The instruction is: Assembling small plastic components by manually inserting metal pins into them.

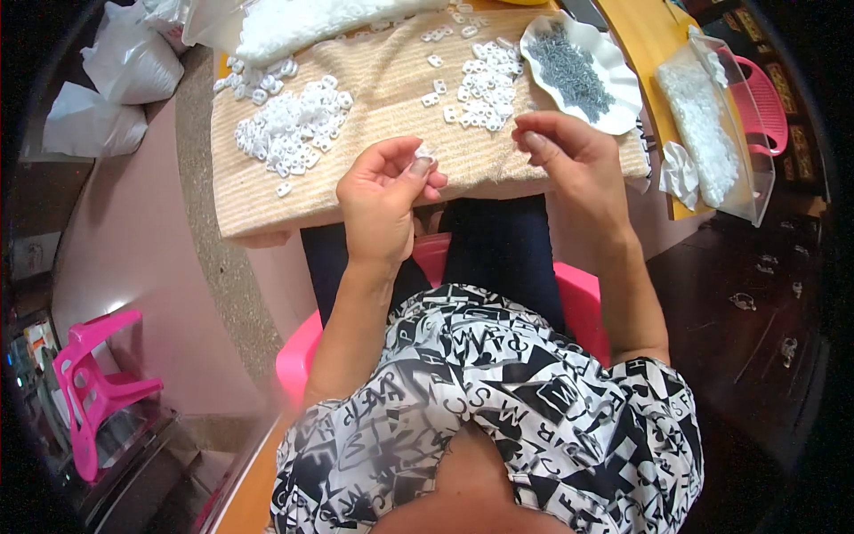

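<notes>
My left hand (382,191) is closed, pinching a small white plastic piece (425,154) between thumb and fingertips above the near part of the cloth-covered table (391,98). Thumb and fingers of my right hand (578,160) are pressed together to the right of it, just in front of the bowl; what they hold, if anything, is too small to make out. Small white plastic pieces with holes lie in a big pile (294,125) at the left and a looser pile (487,84) further right. A white wavy-rimmed bowl (626,111) contains many thin grey metal parts (569,71), apparently screws.
At the far edge stands a clear container of white pieces (329,27). To the right are another clear container (756,200), crumpled white paper (680,176) and a pink basket (765,107). White bags (129,53) and a pink stool (102,383) stand at the left.
</notes>
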`<state>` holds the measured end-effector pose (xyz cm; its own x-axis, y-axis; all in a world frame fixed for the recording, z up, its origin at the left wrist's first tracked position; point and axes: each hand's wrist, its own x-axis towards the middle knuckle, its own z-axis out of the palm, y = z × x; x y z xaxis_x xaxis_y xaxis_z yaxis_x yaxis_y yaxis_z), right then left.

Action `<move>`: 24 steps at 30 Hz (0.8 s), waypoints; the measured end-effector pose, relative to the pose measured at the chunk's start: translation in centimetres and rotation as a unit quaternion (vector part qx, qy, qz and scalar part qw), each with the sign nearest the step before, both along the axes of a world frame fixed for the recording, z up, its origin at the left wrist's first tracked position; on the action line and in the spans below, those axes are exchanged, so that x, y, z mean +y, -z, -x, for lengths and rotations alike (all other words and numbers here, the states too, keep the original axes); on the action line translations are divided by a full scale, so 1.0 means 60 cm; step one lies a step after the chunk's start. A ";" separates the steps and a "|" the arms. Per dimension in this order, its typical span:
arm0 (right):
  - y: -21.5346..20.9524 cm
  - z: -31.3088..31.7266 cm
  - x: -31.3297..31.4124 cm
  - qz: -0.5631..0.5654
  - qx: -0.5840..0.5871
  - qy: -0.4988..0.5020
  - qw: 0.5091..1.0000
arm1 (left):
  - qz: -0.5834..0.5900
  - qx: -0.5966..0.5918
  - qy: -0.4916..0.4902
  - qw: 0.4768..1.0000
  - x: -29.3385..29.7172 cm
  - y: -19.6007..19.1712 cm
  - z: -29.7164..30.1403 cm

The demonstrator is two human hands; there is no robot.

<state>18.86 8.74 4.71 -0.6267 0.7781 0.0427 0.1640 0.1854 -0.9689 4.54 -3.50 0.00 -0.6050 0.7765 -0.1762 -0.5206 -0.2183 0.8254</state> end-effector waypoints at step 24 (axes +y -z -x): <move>0.060 0.187 0.219 -0.548 -0.291 -0.084 0.780 | -0.004 -0.017 0.015 1.000 0.002 0.014 0.008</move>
<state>7.64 21.88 1.14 -0.8769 0.3797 0.2948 0.4020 0.9155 0.0164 4.05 -3.39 -0.83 -0.5753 0.7958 -0.1892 -0.5543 -0.2092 0.8056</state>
